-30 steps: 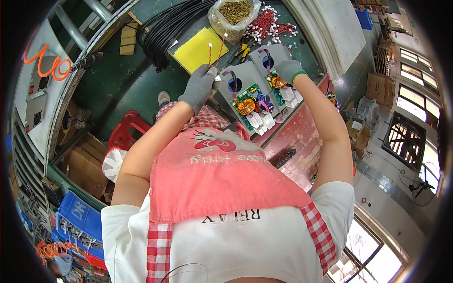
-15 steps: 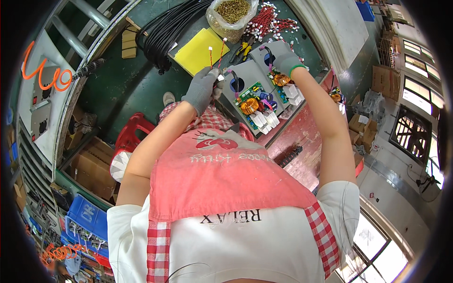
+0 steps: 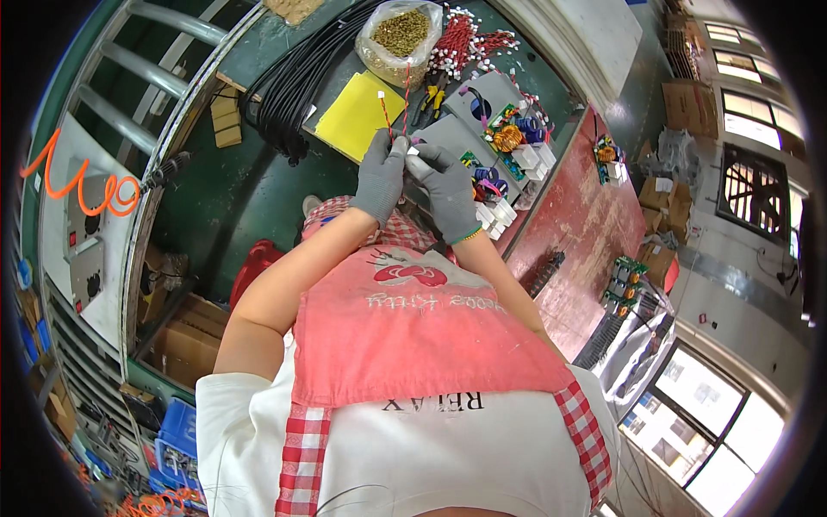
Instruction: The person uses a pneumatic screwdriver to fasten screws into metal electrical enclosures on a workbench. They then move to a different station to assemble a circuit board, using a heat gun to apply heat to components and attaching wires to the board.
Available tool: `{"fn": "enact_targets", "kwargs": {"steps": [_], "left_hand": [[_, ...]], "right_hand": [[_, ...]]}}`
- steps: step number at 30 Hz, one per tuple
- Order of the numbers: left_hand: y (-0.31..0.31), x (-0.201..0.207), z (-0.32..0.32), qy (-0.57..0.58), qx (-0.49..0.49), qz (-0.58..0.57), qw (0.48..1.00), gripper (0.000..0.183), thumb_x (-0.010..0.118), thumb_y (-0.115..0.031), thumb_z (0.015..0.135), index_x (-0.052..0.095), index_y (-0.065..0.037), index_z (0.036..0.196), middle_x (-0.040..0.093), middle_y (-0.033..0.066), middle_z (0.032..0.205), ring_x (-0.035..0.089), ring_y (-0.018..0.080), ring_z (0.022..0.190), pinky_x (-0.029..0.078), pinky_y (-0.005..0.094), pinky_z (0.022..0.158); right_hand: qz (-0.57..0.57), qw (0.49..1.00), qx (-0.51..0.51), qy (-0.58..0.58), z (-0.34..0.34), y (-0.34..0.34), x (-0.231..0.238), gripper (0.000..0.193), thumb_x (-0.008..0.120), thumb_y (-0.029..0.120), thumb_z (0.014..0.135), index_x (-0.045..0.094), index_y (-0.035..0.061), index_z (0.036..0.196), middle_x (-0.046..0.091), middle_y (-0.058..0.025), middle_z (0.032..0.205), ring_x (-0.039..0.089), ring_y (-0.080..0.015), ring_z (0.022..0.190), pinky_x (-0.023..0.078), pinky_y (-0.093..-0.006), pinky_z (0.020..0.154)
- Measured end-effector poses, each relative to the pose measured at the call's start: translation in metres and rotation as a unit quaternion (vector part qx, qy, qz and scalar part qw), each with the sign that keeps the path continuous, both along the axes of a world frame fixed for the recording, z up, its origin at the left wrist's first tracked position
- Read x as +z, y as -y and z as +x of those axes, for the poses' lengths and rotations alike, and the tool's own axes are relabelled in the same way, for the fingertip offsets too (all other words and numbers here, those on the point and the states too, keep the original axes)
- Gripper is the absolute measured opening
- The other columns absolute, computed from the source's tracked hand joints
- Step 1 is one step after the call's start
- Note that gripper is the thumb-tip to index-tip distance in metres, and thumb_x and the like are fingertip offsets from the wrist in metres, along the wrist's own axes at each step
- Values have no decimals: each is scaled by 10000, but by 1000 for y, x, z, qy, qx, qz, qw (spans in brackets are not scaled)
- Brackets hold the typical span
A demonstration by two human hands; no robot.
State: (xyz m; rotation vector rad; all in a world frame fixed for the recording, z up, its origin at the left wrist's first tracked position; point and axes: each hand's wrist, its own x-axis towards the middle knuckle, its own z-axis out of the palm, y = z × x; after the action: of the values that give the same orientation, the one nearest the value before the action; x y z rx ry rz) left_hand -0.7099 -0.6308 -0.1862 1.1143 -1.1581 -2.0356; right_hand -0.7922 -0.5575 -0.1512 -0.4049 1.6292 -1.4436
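Observation:
My left hand (image 3: 381, 178), in a grey glove, pinches thin red-and-black twisted wires (image 3: 407, 102); their white plugs stick up above the fingers. Close against it, my right hand (image 3: 446, 191), also gloved, has its fingertips closed at a small white plug (image 3: 413, 152) on the wires. The exact grip between the fingertips is hidden. Just right of the hands lie grey metal plates (image 3: 498, 89) bearing circuit boards. One board has a copper-wound coil (image 3: 507, 138) and white blocks; my right hand partly covers the nearer board (image 3: 491, 183).
A clear bag of small brass-coloured parts (image 3: 401, 34) stands at the back, beside a pile of red wires with white plugs (image 3: 457, 50). Yellow-handled pliers (image 3: 429, 102), a yellow sheet (image 3: 355, 112) and coiled black cables (image 3: 297, 86) lie nearby. Another board (image 3: 610, 159) sits at the right.
My right hand has come left from the far plate to meet my left hand at the wires. The left hand keeps hold of them. The whole view has shifted slightly.

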Motion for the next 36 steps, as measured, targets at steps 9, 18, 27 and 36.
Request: {"fn": "enact_targets", "kwargs": {"steps": [9,18,27,36], "left_hand": [[12,1,23,-56,69,147,985,158,454,-196,946,507,-49,970,568,58,802,552,118,643,462,243,558],[12,-6,57,-45,-18,157,986,177,478,-217,923,529,-52,958,565,35,735,542,99,585,428,233,501],[13,-4,76,-32,-6,172,985,172,481,-190,920,516,-53,1016,543,11,764,520,82,619,414,220,537],[10,-13,75,-60,-17,182,981,172,481,-181,925,512,-43,1023,543,16,764,519,85,604,414,221,526]], "right_hand": [[94,987,33,-124,-63,-15,26,209,596,158,845,626,8,986,620,-122,952,609,-223,765,502,-334,752],[413,569,441,-558,-87,-20,-27,185,599,267,828,678,139,935,610,-118,986,605,-304,922,475,-400,787],[396,559,428,-590,-92,-26,-43,189,563,210,823,699,172,949,634,-108,1012,619,-297,918,491,-392,794],[409,593,435,-540,-97,-21,-44,213,648,314,800,689,131,901,610,-103,1005,592,-298,919,472,-389,791]]}}
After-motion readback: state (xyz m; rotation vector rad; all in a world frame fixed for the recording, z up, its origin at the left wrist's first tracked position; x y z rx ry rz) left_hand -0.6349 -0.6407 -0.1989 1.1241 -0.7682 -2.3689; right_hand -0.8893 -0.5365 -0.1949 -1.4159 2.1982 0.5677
